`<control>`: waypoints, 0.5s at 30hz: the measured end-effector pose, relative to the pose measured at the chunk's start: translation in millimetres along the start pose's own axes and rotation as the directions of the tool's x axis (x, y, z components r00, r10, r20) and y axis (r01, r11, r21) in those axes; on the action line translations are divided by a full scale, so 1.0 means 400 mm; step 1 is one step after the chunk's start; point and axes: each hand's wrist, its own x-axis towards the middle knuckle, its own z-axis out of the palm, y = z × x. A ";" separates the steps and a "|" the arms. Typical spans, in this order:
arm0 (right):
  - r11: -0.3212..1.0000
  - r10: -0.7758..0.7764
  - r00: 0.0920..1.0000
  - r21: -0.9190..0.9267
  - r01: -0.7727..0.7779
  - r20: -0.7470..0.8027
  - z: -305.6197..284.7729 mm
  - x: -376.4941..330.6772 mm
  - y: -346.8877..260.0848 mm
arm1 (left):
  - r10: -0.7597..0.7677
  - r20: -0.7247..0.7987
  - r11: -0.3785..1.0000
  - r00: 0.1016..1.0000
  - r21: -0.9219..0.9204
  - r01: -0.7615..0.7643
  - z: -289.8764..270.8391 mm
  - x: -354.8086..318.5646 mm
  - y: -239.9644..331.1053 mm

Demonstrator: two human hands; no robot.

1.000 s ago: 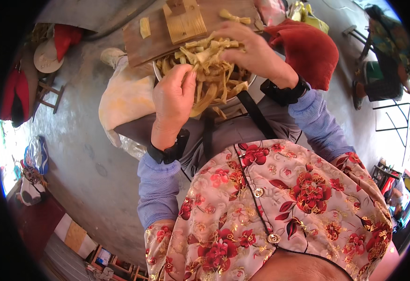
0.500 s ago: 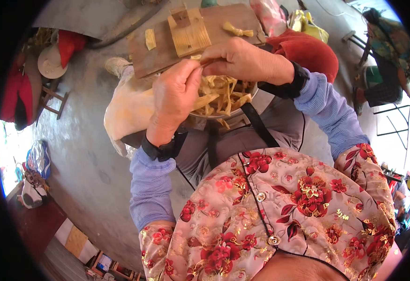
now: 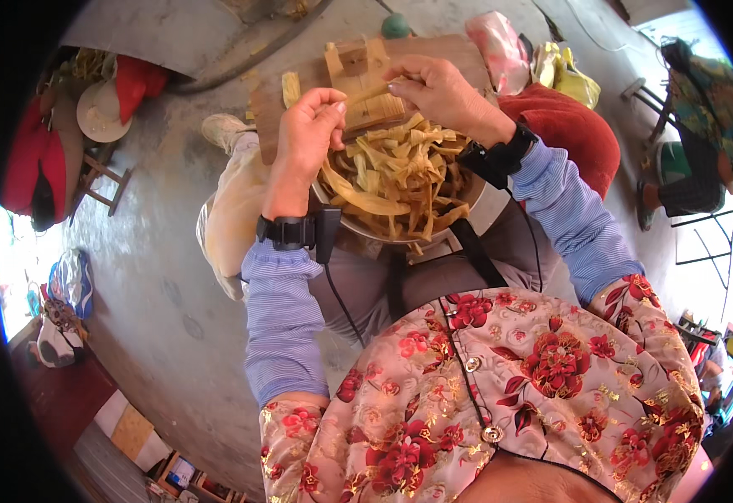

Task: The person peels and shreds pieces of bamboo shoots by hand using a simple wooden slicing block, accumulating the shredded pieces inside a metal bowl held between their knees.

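A flat, pale yellow strip (image 3: 368,96), like dried leaf or husk, spans the gap between my two hands. My left hand (image 3: 306,126) pinches its left end between thumb and fingers. At the other end, the thumb and fingertips of my right hand (image 3: 446,99) are closed on it. Just below, a heap of similar yellow-brown strips (image 3: 408,168) fills a metal basin (image 3: 475,194) on my lap. Beyond the hands lies a brown wooden board (image 3: 458,63), with a short yellow piece (image 3: 291,88) on its left part and more flat yellow pieces (image 3: 375,54) near its middle.
A red cloth (image 3: 572,134) lies right of the basin, with pink and yellow bags (image 3: 500,54) behind it. A green ball-shaped thing (image 3: 395,26) sits past the board. Someone in patterned clothing (image 3: 701,109) is at the far right. A small stool (image 3: 102,183) stands left.
My hands, together before, have drawn apart, with the strip now showing between them. The view has shifted, so the board and basin sit lower and more of the heap shows.
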 end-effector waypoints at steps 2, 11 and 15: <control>0.996 -0.047 0.999 -0.071 0.045 -0.020 0.006 0.009 0.021 | -0.013 -0.011 0.999 1.000 -0.046 0.012 -0.001 0.020 -0.020; 0.783 -0.169 0.985 -0.610 0.120 -0.022 0.010 0.020 0.085 | 0.313 -0.185 0.755 0.931 0.643 -0.126 0.001 0.049 -0.090; 0.836 -0.428 0.900 -0.341 0.430 0.085 0.017 -0.045 0.010 | 0.104 -0.111 0.956 0.988 0.286 -0.069 0.068 -0.032 -0.036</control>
